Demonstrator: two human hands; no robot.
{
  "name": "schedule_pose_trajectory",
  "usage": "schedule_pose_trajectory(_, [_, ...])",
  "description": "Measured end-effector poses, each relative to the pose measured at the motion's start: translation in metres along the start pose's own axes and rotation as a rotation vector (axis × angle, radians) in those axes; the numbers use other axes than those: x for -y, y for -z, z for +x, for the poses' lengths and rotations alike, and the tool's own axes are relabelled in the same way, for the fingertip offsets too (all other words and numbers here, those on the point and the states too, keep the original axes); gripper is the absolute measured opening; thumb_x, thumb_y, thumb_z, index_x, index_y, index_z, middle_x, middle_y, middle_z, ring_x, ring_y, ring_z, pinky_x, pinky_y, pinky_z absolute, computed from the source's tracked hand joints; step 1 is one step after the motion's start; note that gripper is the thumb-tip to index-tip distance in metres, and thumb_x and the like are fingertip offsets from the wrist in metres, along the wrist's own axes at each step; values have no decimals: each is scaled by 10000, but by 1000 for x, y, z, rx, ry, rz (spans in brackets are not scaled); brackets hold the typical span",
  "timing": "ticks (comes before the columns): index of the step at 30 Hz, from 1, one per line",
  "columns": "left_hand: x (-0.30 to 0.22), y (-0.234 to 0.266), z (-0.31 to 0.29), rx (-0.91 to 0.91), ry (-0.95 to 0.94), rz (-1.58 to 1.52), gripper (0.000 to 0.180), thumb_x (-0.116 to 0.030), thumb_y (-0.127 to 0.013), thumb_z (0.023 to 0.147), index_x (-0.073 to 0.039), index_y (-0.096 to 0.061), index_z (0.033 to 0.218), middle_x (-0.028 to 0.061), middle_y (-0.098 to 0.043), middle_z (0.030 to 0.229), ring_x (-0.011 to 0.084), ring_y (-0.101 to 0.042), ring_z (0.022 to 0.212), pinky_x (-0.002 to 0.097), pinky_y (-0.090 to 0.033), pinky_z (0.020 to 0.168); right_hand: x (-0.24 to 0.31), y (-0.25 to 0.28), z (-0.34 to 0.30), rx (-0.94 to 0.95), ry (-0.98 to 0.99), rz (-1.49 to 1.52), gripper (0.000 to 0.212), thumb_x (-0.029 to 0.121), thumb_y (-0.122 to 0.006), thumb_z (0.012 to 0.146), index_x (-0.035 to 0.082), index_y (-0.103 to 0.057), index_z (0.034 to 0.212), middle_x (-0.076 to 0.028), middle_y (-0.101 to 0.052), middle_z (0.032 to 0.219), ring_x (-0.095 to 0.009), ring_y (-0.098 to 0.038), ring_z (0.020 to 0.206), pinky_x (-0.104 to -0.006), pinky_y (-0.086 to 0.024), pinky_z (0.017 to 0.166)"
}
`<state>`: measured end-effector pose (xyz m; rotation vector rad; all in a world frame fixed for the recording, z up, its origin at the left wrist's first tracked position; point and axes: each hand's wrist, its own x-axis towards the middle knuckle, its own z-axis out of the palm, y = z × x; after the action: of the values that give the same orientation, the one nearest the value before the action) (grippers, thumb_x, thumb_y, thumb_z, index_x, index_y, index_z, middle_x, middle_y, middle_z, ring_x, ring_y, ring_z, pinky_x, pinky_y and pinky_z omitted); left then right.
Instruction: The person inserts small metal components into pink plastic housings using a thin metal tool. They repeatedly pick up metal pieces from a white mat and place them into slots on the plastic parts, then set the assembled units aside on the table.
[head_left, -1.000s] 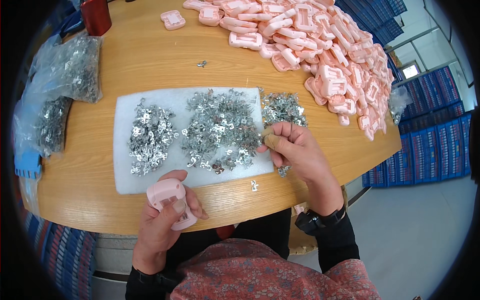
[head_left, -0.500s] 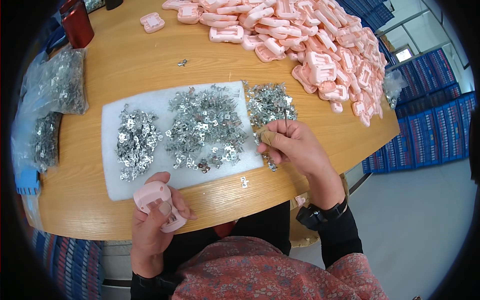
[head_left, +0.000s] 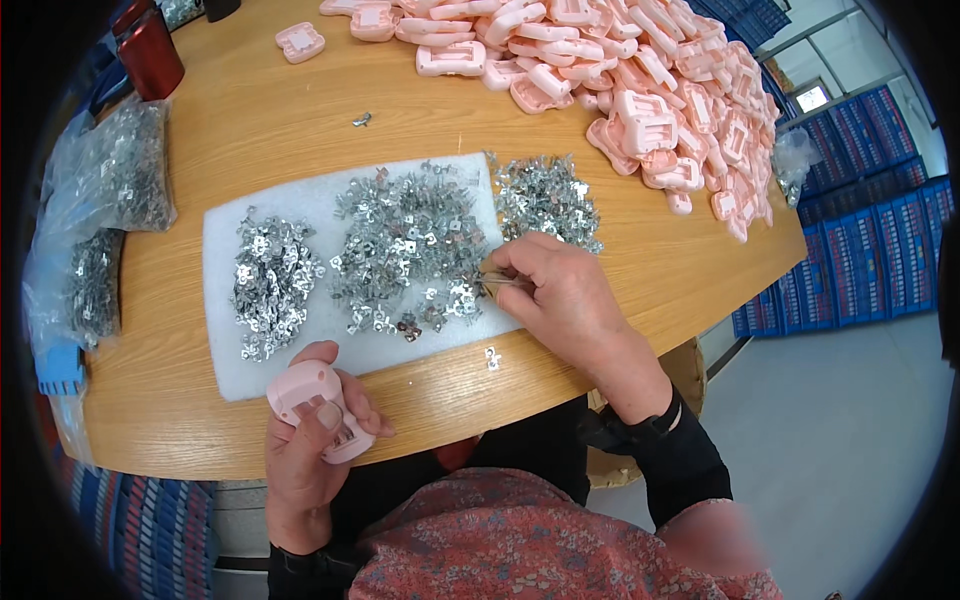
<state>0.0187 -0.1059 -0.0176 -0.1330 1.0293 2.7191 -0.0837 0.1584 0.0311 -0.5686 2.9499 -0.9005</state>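
Observation:
My left hand [head_left: 305, 450] is closed around a pink plastic housing [head_left: 312, 388], its thumb lying across the recess, where small metal bits show. Over the right edge of the white foam sheet [head_left: 222, 300], my right hand [head_left: 565, 295] pinches a pair of metal tweezers [head_left: 503, 280]. Their tips reach into the middle pile of small metal contacts [head_left: 410, 250]; whether they grip a piece cannot be seen. Another pile of contacts [head_left: 275, 285] lies on the foam's left side, and a third heap of contacts [head_left: 550, 200] rests on the wood beyond my right hand.
A large heap of pink housings [head_left: 640, 110] covers the table's far right. Bags of metal parts [head_left: 135, 165] and a red canister [head_left: 150, 50] stand at the left. A single contact [head_left: 492, 359] lies near the front edge. Blue trays [head_left: 860, 240] are stacked beyond the table.
My right hand has moved left from beside the right-hand heap to the middle pile, and the tweezers have swung from upright to pointing left. My left hand keeps the housing in place.

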Motion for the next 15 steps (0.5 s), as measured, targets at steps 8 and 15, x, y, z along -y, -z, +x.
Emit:
schedule_pose_trajectory(8, [0,-1,0,-6,6,-7,562,-155,-627,915,-61,-408,1424,118,-590,909,218,-633,799,422,-580,751,-20,4,-6,-13,-283,568,104,74,-660,859,-3,-645,927,9,-517,674,-55,-437,636,-237,-395,576])
schedule_pose_trajectory(15, [1,2,0,8,-7,8,553,-162,-626,919,-60,-415,1420,118,-593,907,218,-637,800,420,-579,749,-10,19,-13,29,-283,383,167,52,-692,852,0,-680,1011,9,-638,810,-36,-539,691,-226,-445,603])
